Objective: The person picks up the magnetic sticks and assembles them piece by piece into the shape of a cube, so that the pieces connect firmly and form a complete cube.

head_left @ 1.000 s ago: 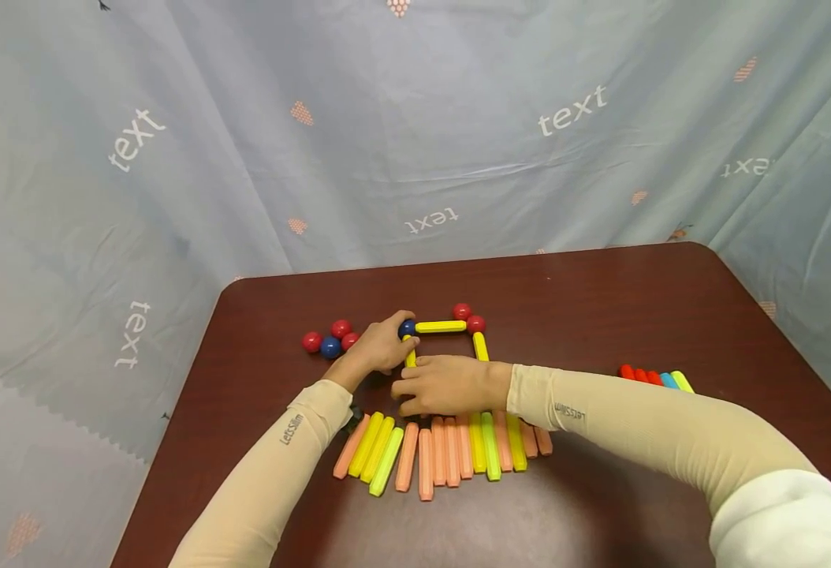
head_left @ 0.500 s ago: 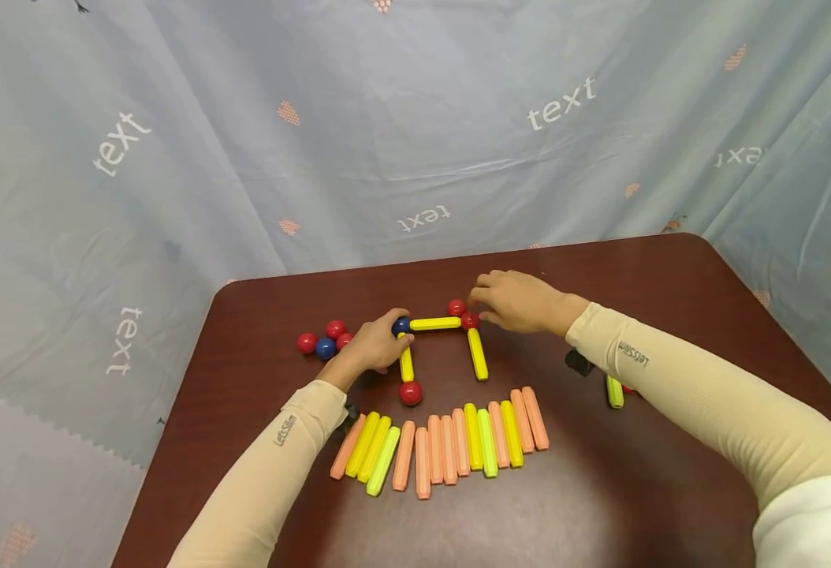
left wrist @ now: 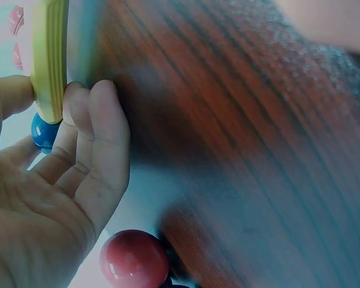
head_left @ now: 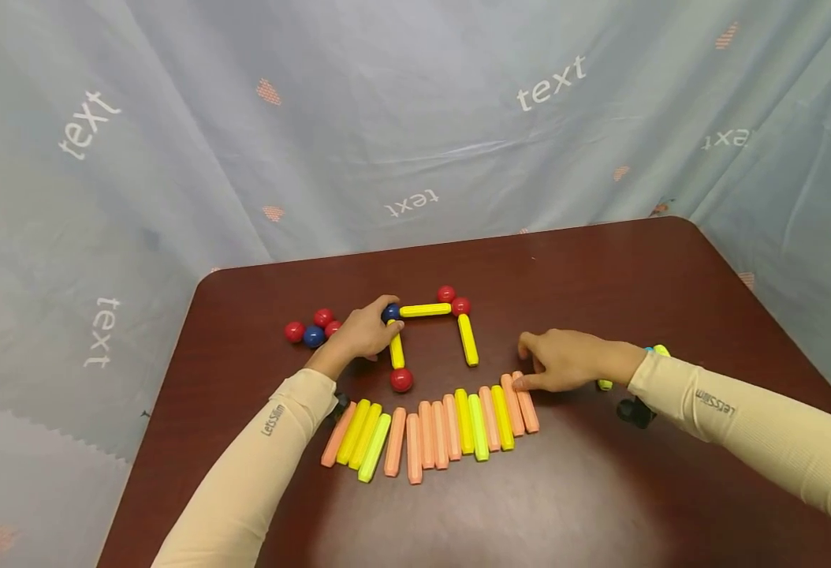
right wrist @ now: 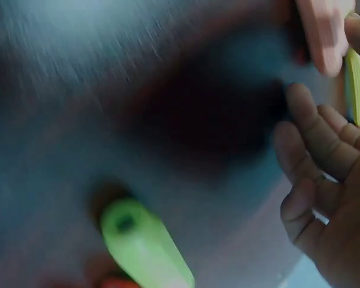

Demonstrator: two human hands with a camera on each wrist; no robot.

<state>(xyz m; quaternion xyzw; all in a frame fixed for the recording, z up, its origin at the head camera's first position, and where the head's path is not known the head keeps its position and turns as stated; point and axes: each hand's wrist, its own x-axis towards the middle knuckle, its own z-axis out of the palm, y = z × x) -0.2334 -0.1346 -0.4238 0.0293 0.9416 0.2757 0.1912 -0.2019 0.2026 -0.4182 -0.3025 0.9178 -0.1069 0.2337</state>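
My left hand [head_left: 367, 329] pinches a yellow magnetic rod [left wrist: 49, 60] between thumb and fingers, beside a blue ball [head_left: 390, 312]. That rod runs down to a red ball [head_left: 401, 380]. From the blue ball, a second yellow rod [head_left: 426, 310] reaches a red corner ball [head_left: 461, 306], with another red ball [head_left: 446, 293] touching it. A third yellow rod [head_left: 468, 341] hangs off that corner, its near end free. My right hand [head_left: 564, 359] hovers by the last peach rod [head_left: 529, 410] of the row, fingers loosely bent, thumb close to the rod's far end.
Several peach, yellow and lime rods [head_left: 414, 450] lie in a curved row at the front. A cluster of red and blue balls [head_left: 314, 336] sits left of my left hand. A lime rod [right wrist: 144, 243] lies near my right wrist, partly hidden in the head view.
My right hand has moved from beside the red ball at the near end of the left rod, over to the red corner, then down to the row's right end. My left hand keeps its place.
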